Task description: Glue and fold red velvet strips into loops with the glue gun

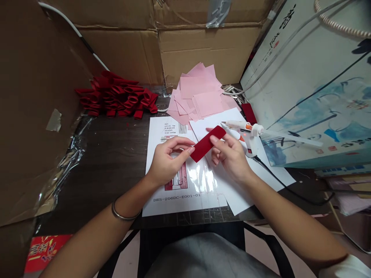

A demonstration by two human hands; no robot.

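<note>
We cannot read the small print on the instruction sheet, partly covered by our hands, and the red packet is cut off at the bottom edge.

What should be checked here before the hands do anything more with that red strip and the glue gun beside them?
1. Red strip held at both ends by left hand and right hand: ok.
2. Strip flat, not creased: ok.
3. Glue gun resting apart from the fingers: ok.
4. Glue gun hot: cannot tell.
5. Gun's cord away from the wrists: ok.
6. Pink sheets within reach: ok.
</note>
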